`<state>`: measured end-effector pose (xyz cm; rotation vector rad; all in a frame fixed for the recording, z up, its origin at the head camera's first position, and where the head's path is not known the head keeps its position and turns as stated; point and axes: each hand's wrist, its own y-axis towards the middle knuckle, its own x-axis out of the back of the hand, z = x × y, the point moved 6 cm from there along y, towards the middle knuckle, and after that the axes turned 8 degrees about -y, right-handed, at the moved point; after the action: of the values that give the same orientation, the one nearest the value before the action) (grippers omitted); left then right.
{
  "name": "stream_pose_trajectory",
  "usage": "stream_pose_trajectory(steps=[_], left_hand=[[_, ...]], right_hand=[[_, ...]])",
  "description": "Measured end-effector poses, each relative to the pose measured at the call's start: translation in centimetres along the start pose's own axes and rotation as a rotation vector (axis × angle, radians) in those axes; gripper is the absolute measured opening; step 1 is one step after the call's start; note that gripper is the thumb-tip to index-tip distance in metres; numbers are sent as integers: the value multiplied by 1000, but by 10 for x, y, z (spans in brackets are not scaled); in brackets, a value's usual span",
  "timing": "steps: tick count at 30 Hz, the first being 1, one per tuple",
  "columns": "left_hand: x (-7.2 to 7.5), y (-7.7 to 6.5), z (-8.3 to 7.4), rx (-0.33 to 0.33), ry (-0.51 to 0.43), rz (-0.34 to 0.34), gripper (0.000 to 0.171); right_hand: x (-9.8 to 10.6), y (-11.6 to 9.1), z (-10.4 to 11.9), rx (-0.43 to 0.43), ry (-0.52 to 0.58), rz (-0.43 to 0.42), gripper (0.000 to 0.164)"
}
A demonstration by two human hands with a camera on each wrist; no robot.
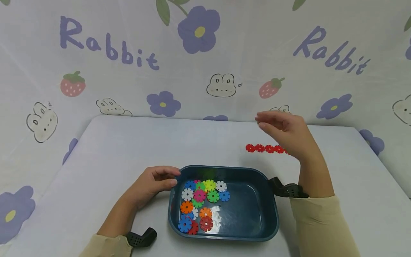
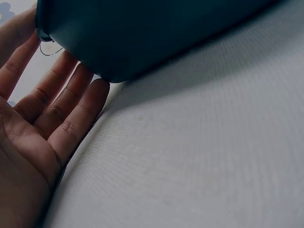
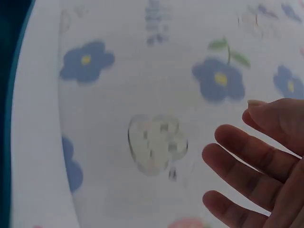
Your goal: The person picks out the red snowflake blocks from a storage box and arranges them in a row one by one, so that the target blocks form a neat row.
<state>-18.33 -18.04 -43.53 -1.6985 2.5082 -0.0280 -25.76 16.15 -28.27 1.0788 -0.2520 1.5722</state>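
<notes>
A dark teal plastic tray (image 1: 247, 236) stands on the white table, holding several notched plastic discs, such as a pink disc (image 1: 199, 195) and an orange disc (image 1: 187, 207), mostly at its left side. My left hand (image 1: 157, 182) touches the tray's far left corner. In the left wrist view its fingers (image 2: 71, 126) stretch out against the tray's outer wall. Raised over the table's right half, my right hand (image 1: 284, 132) holds nothing, its fingers loosely bent. Beneath it lies a row of red discs (image 1: 260, 148) joined end to end; the hand hides its right end.
White table surface (image 1: 128, 142) surrounds the tray. Behind rises a cloth backdrop (image 1: 128, 89) printed with flowers, rabbits and strawberries. Black wrist mounts are worn on the left (image 1: 141, 238) and right (image 1: 289, 189) wrists; the right one sits close to the tray's right rim.
</notes>
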Motion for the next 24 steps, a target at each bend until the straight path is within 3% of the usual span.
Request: stream_pose_trajectory(steps=[5,10,17,20,24], left_hand=[[1,0,0,0,-19,6,33],[-1,2,0,-5,-30,24,33],[-3,4,0,1,-14,31,31],[-2,3,1,9,3,19,31],[1,1,1,10,-2,5,32]], right_hand=[[-29,-5,59,227,42,167,33],[-78,-16,96,290,159,478,33],[-120,-33,99,242,256,801,28],[-140,-38,99,256,221,933,29],[-169,-46,99,275,94,1070,33]])
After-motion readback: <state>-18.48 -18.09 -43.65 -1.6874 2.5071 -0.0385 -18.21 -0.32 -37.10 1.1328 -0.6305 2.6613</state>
